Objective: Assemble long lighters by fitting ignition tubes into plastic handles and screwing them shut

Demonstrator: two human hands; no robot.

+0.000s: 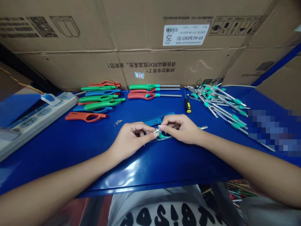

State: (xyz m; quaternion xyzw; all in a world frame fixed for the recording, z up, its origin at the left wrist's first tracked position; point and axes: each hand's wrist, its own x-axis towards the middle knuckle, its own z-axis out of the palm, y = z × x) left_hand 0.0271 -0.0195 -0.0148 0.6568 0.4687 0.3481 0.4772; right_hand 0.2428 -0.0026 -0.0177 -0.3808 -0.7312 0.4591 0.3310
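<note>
My left hand (135,136) and my right hand (180,127) meet over the middle of the blue table. Between the thumb and fingers of my left hand is a small clear part with a metallic sheen (156,130). My right fingertips pinch at its right end, where a thin white wire shows; exactly what they grip is too small to make out. Beneath both hands lies a blue lighter handle shell (150,121), partly covered by them. A green piece (161,135) with thin white wires sits by it, and a metal tube tip (203,127) sticks out past my right hand.
Coloured handle shells (101,103) lie back left, near a power strip (35,117). Assembled lighters (152,94) rest at the back. Small screws (118,122) lie left of my hands. A screwdriver (187,105) and a pile of metal tubes (223,106) are at right.
</note>
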